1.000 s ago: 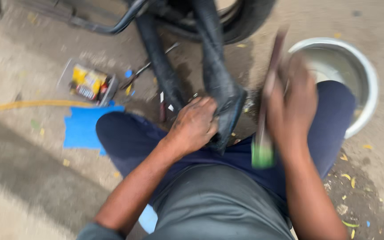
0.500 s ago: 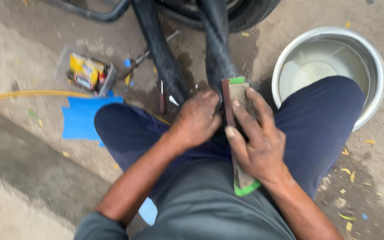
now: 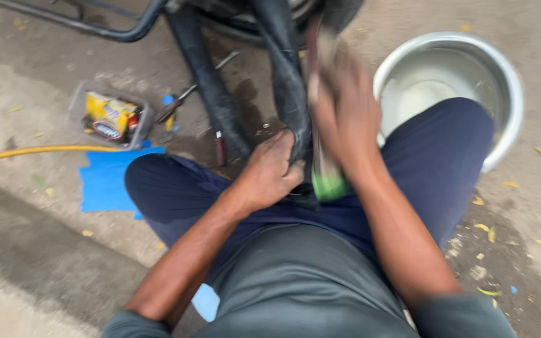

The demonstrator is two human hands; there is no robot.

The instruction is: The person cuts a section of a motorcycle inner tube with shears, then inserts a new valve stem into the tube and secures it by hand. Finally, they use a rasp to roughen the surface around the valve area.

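Your left hand [image 3: 270, 172] pinches the black inner tube [image 3: 286, 94] against your thigh. The tube's long axis runs away from you toward the wheel. Your right hand [image 3: 345, 119], blurred, is clamped on a green-edged rubbing block [image 3: 328, 181], laid lengthwise along the tube just right of your left hand.

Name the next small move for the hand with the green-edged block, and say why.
Probably draw the block back down along the black rubber tube. The right hand, blurred, has it high on the tube, while the left hand pins the tube against the lap, so the stretch between them looks ready for another rubbing stroke.
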